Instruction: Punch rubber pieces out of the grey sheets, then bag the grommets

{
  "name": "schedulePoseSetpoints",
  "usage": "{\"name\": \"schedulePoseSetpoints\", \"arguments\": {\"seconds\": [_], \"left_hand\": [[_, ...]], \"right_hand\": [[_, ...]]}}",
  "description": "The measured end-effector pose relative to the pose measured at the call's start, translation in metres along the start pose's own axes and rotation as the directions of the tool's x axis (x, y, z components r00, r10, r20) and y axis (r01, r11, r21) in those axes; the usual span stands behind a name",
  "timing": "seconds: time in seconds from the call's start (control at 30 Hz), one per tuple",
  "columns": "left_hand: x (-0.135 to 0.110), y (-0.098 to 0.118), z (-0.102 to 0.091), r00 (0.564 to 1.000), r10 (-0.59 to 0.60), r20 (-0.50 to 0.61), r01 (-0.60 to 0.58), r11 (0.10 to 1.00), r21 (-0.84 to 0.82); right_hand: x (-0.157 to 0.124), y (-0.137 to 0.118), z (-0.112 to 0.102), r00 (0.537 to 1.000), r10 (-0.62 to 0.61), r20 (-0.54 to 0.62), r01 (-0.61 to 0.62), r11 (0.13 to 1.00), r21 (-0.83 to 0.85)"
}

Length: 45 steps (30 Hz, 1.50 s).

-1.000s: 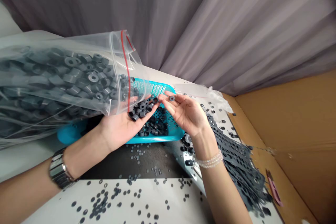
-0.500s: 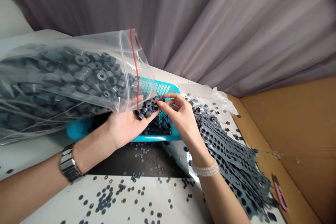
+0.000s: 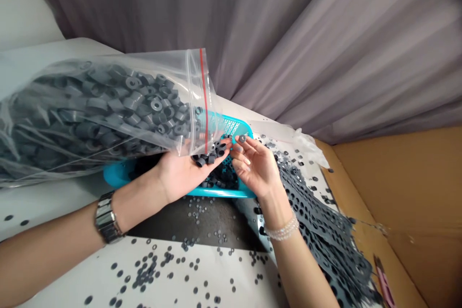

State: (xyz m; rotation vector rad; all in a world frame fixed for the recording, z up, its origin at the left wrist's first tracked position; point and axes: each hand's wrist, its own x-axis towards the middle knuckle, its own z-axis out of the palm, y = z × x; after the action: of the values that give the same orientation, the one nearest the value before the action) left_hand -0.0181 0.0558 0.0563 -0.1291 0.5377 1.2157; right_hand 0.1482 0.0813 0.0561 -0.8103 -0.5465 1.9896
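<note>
Left hand (image 3: 184, 173) cups grey rings (image 3: 209, 156); right hand (image 3: 254, 163) apparently pinches one ring (image 3: 242, 138); no writing legible.

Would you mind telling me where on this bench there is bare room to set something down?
The barest patch is the dark mat just below the turquoise basket, between the two wrists, with only a few loose rings. The white sheet nearer the camera is dotted with rings throughout. Right of the right hand, the punched grey sheets cover everything up to the cardboard wall.

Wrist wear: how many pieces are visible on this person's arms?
2. A metal watch sits on the left wrist, near the frame's lower left; a pearl bracelet circles the right wrist, below the right hand. None seems hidden.
</note>
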Motion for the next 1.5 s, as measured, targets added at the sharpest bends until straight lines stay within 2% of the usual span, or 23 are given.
{"name": "schedulePoseSetpoints", "arguments": {"seconds": [0.2, 0.3, 0.37, 0.5, 0.6, 0.67, 0.73, 0.8, 0.9, 0.97, 1.03, 1.17, 1.5], "left_hand": [[0.001, -0.001, -0.004, 1.0, 0.006, 0.011, -0.006, 1.0, -0.015], [0.001, -0.001, -0.004, 1.0, 0.001, 0.01, -0.001, 1.0, -0.005], [0.001, -0.001, -0.003, 1.0, 0.006, 0.002, -0.006, 1.0, -0.011], [0.0, -0.001, -0.001, 0.999, 0.033, -0.01, -0.033, 0.999, -0.015], [0.001, 0.0, -0.002, 0.999, 0.03, -0.016, -0.03, 1.0, -0.003], [0.002, 0.0, -0.003, 0.999, 0.031, -0.009, -0.031, 1.0, -0.002], [0.002, 0.0, -0.003, 1.0, 0.028, 0.008, -0.028, 1.0, -0.003], [0.001, -0.001, -0.002, 1.0, 0.024, 0.012, -0.024, 1.0, -0.008], [-0.001, -0.001, 0.001, 1.0, 0.004, -0.013, -0.004, 1.0, -0.012], [-0.002, 0.0, 0.003, 1.0, -0.014, -0.023, 0.014, 1.0, -0.007], [-0.003, 0.001, 0.004, 0.999, -0.027, -0.022, 0.027, 1.0, -0.003], [-0.002, 0.002, 0.003, 0.999, -0.034, -0.031, 0.034, 0.999, 0.0], [-0.003, 0.001, 0.005, 0.999, 0.003, -0.033, -0.002, 0.999, 0.036]], "right_hand": [[0.0, -0.001, -0.001, 0.996, -0.07, -0.046, 0.065, 0.992, -0.11], [-0.001, 0.002, 0.002, 0.985, -0.141, -0.097, 0.113, 0.962, -0.248], [-0.002, 0.006, 0.005, 0.971, -0.22, -0.096, 0.165, 0.901, -0.402], [-0.006, 0.01, 0.008, 0.934, -0.358, 0.0, 0.264, 0.688, -0.675], [-0.007, 0.01, 0.009, 0.915, -0.399, 0.053, 0.289, 0.561, -0.775], [-0.008, 0.01, 0.008, 0.91, -0.411, 0.064, 0.292, 0.522, -0.802], [-0.006, 0.01, 0.007, 0.912, -0.409, 0.039, 0.283, 0.558, -0.78], [-0.004, 0.011, 0.006, 0.926, -0.376, -0.029, 0.261, 0.694, -0.672], [-0.001, 0.011, 0.005, 0.969, -0.215, -0.121, 0.159, 0.92, -0.359], [0.001, 0.01, 0.004, 0.987, -0.094, -0.127, 0.072, 0.983, -0.168], [0.001, 0.009, 0.004, 0.993, -0.027, -0.116, 0.022, 0.999, -0.038], [0.001, 0.009, 0.005, 0.991, -0.017, -0.132, 0.028, 0.997, 0.079], [-0.005, 0.004, 0.007, 0.984, -0.106, -0.145, 0.113, 0.993, 0.041]]}}
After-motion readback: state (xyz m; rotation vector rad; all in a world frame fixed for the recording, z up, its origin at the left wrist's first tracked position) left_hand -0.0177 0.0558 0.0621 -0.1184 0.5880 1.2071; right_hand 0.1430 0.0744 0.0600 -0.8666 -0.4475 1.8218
